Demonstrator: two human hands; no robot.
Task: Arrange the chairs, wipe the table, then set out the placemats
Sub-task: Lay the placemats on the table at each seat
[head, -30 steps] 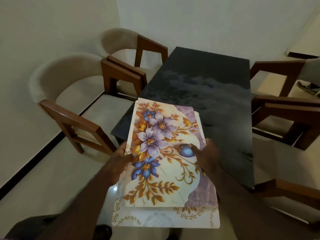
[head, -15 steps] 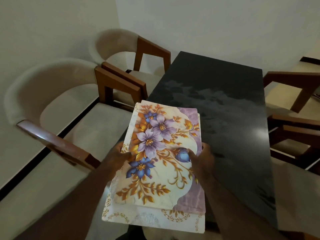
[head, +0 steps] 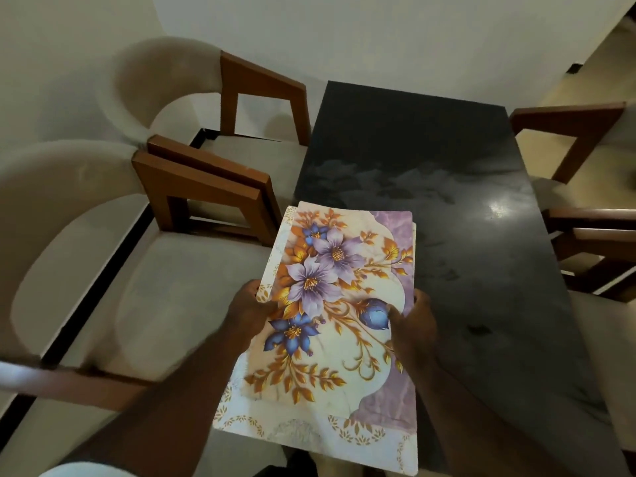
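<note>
1. Flanking the dark tabletop: left chairs and right chairs, all sitting close against its long edges. Reading the arranging step as probably done.
2. Showing smeary streaks and one glare spot across that tabletop, and carrying no mat laid flat at any seat. Judging the wiping as likely finished, though not telling for certain.
3. Hovering over the tabletop's near left corner and partly over the nearest seat: the stack of placemats, with the floral top mat lying slightly askew on a bottom mat that is peeking out at the near end. Not telling how many mats there are, nor whether the far end is touching the tabletop.
4. Gripping the stack's left edge with the left hand, fingers curling round it; pinching the right edge with the right hand, thumb pressing on the top mat.
5. Leaving the whole setting-out step to do.
6. Finding no containers anywhere in view.
</note>
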